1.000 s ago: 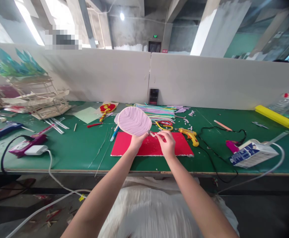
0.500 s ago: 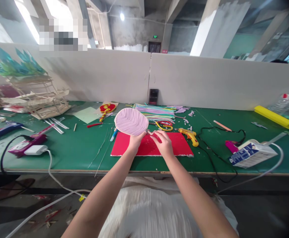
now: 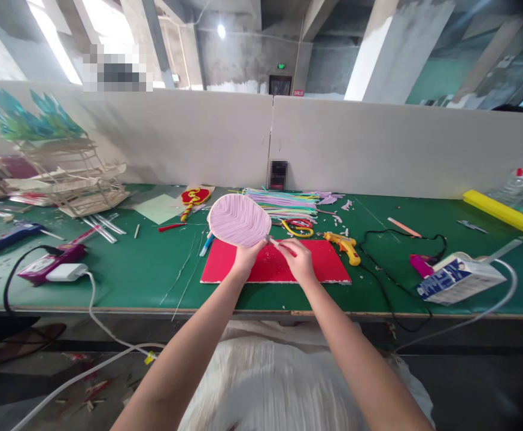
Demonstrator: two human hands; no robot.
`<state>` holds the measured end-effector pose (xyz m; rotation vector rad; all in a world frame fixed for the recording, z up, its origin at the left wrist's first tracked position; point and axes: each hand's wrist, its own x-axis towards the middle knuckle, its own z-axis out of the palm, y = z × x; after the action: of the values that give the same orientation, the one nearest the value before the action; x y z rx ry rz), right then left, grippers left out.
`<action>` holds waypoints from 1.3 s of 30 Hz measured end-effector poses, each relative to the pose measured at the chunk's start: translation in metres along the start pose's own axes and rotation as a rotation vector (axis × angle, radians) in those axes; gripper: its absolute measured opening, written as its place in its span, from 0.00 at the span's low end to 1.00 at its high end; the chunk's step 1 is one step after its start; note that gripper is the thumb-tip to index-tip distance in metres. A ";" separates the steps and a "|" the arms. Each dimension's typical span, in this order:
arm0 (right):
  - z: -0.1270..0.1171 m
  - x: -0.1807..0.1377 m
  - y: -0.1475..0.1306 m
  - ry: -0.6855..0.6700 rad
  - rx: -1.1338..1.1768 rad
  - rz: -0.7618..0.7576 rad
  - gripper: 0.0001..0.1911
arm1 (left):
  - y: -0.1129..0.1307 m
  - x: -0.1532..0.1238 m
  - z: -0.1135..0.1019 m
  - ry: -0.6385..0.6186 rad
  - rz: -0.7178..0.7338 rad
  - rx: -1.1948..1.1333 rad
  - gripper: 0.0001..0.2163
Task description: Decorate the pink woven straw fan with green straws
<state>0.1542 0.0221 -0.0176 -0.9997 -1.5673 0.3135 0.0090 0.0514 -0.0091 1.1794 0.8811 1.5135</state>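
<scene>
A pale pink oval fan, its face covered in slanting strips, is held up above the green table. My left hand is closed on its lower right edge, near where a short handle begins. Beside it, my right hand pinches the thin, light-coloured handle between thumb and fingers. Part of the handle is hidden by the fingers. Beneath both hands lies a red board with small scraps on it.
Behind the fan lie pastel strips and red-and-yellow scissors. A yellow glue gun rests right of the board. A milk carton stands farther right, a purple power strip at left. A white partition borders the back.
My right hand's fingers have closed up more around the handle and shifted slightly. The fan has moved very little, and my left hand keeps its hold.
</scene>
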 end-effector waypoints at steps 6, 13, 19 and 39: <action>-0.004 0.003 -0.007 -0.139 0.239 0.189 0.13 | 0.001 -0.001 0.001 0.001 0.015 0.002 0.15; -0.005 0.003 -0.007 -0.251 0.553 0.452 0.13 | 0.002 -0.002 0.001 -0.025 0.022 -0.010 0.16; -0.003 0.002 -0.002 -0.263 0.733 0.562 0.11 | 0.000 -0.001 -0.002 -0.047 0.042 0.011 0.14; -0.003 -0.004 -0.005 -0.096 -0.330 -0.265 0.19 | 0.010 -0.006 0.003 0.032 -0.057 -0.046 0.18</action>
<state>0.1550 0.0151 -0.0163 -1.0217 -1.8551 -0.0864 0.0094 0.0432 -0.0009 1.0908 0.8890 1.5028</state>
